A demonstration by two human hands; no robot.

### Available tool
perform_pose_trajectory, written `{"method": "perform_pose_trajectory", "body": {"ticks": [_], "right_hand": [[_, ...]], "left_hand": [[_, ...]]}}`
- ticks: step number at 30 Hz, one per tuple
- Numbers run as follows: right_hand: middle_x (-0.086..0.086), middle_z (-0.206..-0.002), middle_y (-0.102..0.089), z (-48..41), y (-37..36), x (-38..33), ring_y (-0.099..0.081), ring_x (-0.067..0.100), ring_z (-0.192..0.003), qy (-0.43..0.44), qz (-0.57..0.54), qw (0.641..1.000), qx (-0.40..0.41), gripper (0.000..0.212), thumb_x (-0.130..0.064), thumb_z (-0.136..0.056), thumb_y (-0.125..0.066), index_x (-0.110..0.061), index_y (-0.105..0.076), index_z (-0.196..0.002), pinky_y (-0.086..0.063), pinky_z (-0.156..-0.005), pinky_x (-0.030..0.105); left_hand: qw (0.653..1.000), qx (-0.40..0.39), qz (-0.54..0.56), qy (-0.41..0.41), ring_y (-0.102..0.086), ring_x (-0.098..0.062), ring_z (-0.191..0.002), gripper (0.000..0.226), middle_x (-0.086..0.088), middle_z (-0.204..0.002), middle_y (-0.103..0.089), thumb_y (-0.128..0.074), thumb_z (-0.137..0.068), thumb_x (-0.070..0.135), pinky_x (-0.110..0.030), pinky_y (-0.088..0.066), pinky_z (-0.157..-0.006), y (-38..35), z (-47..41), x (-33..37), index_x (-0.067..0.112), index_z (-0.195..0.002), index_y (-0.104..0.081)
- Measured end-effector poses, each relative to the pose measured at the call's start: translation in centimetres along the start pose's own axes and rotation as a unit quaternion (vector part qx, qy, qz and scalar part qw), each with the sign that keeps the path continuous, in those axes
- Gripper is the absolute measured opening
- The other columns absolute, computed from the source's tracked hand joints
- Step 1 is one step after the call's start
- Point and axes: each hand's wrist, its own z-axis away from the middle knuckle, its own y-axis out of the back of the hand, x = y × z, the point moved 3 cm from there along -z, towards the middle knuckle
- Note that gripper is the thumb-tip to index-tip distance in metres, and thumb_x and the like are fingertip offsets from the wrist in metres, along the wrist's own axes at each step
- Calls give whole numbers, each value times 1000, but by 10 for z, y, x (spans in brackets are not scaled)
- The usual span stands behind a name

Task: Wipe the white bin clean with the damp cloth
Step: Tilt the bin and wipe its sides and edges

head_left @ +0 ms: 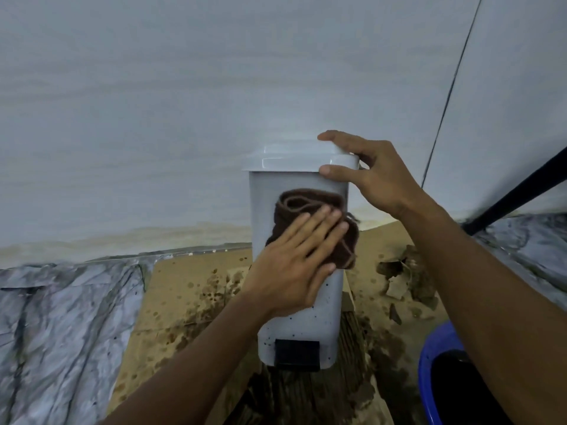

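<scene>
So the white bin (302, 317) is standing upright against the wall (184, 87), on stained cardboard (184, 286), with its black pedal (297, 354) facing the camera. Dark specks are dotting its lower front. A brown cloth (306, 204) is sitting bunched against the upper front, and the left hand (294, 265) is pressing it there with flat, straight fingers, covering the cloth's lower left part. The right hand (374, 176) is gripping the white bin at its top right corner, thumb on the front edge and fingers over the top, so that corner is hidden. A blue bucket (428, 363) is getting cut off at the bottom right edge, and its inside is just looking dark. Torn brown scraps (402, 271) right of the bin are too blurry to identify.
</scene>
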Motion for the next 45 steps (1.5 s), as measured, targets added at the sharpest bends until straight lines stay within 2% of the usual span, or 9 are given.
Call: {"method": "perform_pose_trajectory", "body": {"ticks": [8, 15, 23, 25, 28, 31, 35, 40, 45], "right_hand": [[-18, -126, -64, -2, -16, -4, -52, -8, -121, 2, 8, 1000, 8, 43, -22, -77, -83, -28, -71, -119, -41, -102, 16], [-20, -127, -63, 1, -9, 0, -53, -5, -122, 1, -2, 1000, 6, 42, -21, -79, -82, -29, -70, -119, -42, -102, 18], [-11, -128, -64, -1, -16, 1, -55, -1, -121, 18, -9, 1000, 22, 39, -20, -80, -80, -24, -69, -117, -42, -96, 13], [-10, -128, -64, 0, -16, 3, -55, -1, -119, 21, -12, 999, 25, 38, -19, -81, -78, -21, -69, -117, -44, -98, 17], [-12, -128, -64, 1, -13, 5, -54, 0, -123, 21, -15, 999, 22, 37, -22, -81, -78, -26, -69, -116, -43, -107, 30], [-8, -128, -64, 1, -16, 3, -55, -5, -118, 16, -37, 999, 14, 37, -17, -82, -78, -27, -68, -116, -43, -98, 16], [-12, -128, -65, 0, -19, 0, -51, -1, -126, 7, -32, 999, 22, 39, -19, -79, -80, -28, -70, -116, -39, -107, 21], [-7, -125, -65, 0, -20, -3, -56, -7, -114, 10, -31, 999, 31, 40, -11, -79, -79, -20, -70, -117, -40, -93, 8], [-15, -126, -65, 0, -17, -1, -52, 0, -125, 0, -23, 1000, 17, 40, -20, -77, -80, -26, -71, -115, -40, -108, 23]], "left_hand": [[973, 47, -41, 220, -3, -30, -156, 70, -19, -166, -13, -35, -105, 45, -48, -4, -127, 8, -11, -16, 4, -159, -19], [992, -82, -62, -73, -6, -27, -157, 63, -12, -167, -16, -35, -107, 44, -44, -8, -127, -14, 29, 14, 10, -159, -24], [990, 31, -43, 134, -8, -33, -156, 62, -19, -166, -17, -38, -105, 42, -49, -5, -127, 14, 2, -32, 8, -157, -31], [991, 21, -59, 115, -9, -33, -156, 62, -17, -166, -17, -35, -106, 41, -50, -7, -126, 7, -2, -20, 8, -158, -28], [996, -49, -76, -6, -8, -32, -156, 62, -15, -167, -15, -33, -107, 43, -48, -7, -127, -7, 25, -2, 9, -159, -24], [991, -91, -74, -65, -7, -29, -156, 63, -13, -168, -10, -31, -108, 45, -45, -4, -127, -15, 58, -1, 12, -160, -21], [998, -18, -46, 45, -9, -30, -156, 64, -17, -166, -14, -37, -106, 45, -46, -6, -127, 0, 32, -15, 10, -158, -26], [989, 6, -45, 140, -7, -32, -156, 62, -17, -166, -18, -38, -106, 40, -49, -6, -127, 11, -28, -4, 8, -158, -27], [993, -90, -68, -45, -23, -34, -152, 51, -13, -153, -48, -40, -106, 39, -48, -9, -126, -9, -9, 20, 6, -143, -53]]}}
